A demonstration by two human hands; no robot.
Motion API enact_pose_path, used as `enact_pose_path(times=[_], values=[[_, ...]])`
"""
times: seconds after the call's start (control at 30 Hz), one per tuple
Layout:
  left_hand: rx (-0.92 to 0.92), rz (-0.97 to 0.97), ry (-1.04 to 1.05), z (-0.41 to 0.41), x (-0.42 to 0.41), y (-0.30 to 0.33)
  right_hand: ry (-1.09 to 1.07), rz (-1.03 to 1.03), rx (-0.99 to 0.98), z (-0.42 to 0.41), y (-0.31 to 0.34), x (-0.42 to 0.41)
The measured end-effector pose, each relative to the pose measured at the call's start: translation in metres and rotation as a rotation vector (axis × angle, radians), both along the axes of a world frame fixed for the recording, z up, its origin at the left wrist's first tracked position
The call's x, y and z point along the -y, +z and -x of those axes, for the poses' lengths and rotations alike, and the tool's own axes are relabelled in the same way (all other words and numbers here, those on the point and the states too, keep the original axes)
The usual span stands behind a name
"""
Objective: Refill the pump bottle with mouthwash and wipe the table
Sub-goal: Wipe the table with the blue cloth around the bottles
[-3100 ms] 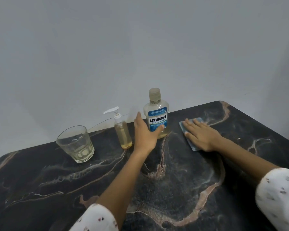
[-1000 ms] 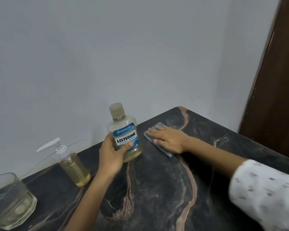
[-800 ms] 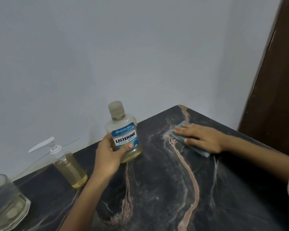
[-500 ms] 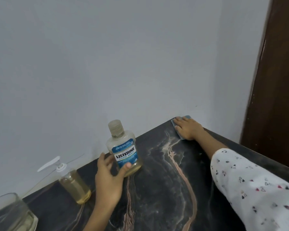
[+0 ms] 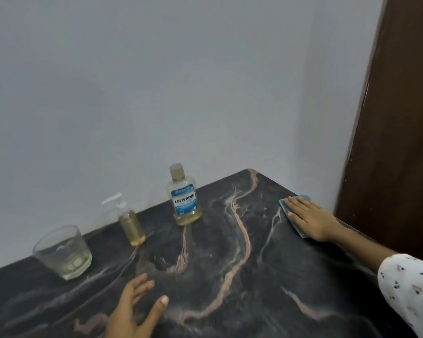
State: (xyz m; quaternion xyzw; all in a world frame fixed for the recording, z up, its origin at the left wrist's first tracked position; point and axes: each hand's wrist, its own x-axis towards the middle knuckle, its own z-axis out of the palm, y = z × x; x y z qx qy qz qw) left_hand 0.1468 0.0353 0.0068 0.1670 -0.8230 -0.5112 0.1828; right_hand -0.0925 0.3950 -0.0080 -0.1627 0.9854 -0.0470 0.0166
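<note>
I'm wiping the worktop (image 5: 230, 301) now, right hand (image 5: 310, 219) pressing flat on the blue cloth (image 5: 297, 200) out at 2 o'clock near the worktop's right edge, fingers (image 5: 294, 206) straight and close together on top of it, not pinching. Left hand (image 5: 134, 311) is hovering low at 7 o'clock, fingers spread, thumb out, holding nothing; can't tell if it's touching the surface. Listerine mouthwash bottle (image 5: 185, 198) is standing upright at 12 o'clock, capped, a little yellowish liquid at the bottom. Pump bottle (image 5: 130, 224) is standing at 11 o'clock, pump on, looks mostly full, so I'm judging the refill done. Glass tumbler (image 5: 64, 252) at 9 o'clock, a bit of liquid in it.

To do this well I'm keeping the palm flat with even pressure, sweeping in overlapping strokes from the far edge toward me, and steering the cloth around the bottles so nothing tips. Left hand should be steadying or lifting bottles when I'm wiping near them.
</note>
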Motion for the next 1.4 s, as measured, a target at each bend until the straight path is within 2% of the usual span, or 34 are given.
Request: enact_pose_path(times=[0.23, 0.4, 0.47, 0.6, 0.8, 0.93, 1.07, 1.2, 1.27, 1.4], values=[[-0.046, -0.022, 0.044, -0.063, -0.003, 0.0, -0.185, -0.033, 0.002, -0.085, -0.001, -0.073], [-0.063, -0.008, 0.076, -0.094, -0.007, 0.01, -0.356, 0.056, 0.016, -0.105, 0.004, -0.046], [-0.073, -0.024, 0.104, -0.104, -0.011, 0.011, -0.362, 0.095, 0.005, -0.11, 0.003, -0.02], [-0.084, -0.061, 0.188, -0.125, -0.019, 0.013, -0.181, 0.114, -0.013, -0.123, -0.001, 0.068], [-0.072, -0.012, 0.338, -0.163, -0.015, 0.019, 0.248, 0.156, 0.034, -0.181, -0.003, 0.237], [-0.053, 0.029, 0.432, -0.186, -0.008, 0.021, 0.505, 0.137, 0.062, -0.235, -0.004, 0.298], [-0.052, 0.027, 0.482, -0.196, -0.008, 0.018, 0.876, 0.046, 0.059, -0.273, 0.002, 0.287], [-0.063, -0.01, 0.493, -0.201, -0.008, 0.01, 1.233, 0.075, 0.024, -0.291, -0.003, 0.219], [-0.066, -0.022, 0.497, -0.204, -0.008, 0.005, 1.28, 0.088, 0.043, -0.282, -0.006, 0.181], [-0.065, -0.036, 0.49, -0.208, -0.008, -0.002, 1.095, 0.038, 0.043, -0.231, -0.003, 0.154]])
